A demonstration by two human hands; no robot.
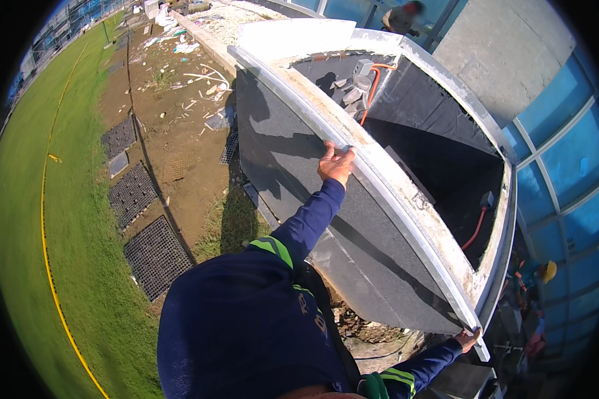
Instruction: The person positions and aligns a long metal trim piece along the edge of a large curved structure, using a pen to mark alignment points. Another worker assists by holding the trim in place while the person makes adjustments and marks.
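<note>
A long, pale metal bar (419, 246) runs along the top edge of dark grey stone cladding (379, 266) on a raised box structure (487, 106). My left hand (336, 161) has its fingers closed on the bar near its middle. Farther right, at the bar's lower end, my right hand (468, 338) grips it. Beside the bar, the dark hollow holds grey rubble (349, 90), orange conduit (374, 86) and grey junction boxes (487, 199).
Grass (60, 233) with a yellow line, plastic grid panels (156, 259) and littered soil (166, 113) lie left. Blue glazing (552, 173) and a concrete panel (496, 50) stand right. One person (399, 23) is beyond the box; another in a yellow helmet (546, 272) is lower right.
</note>
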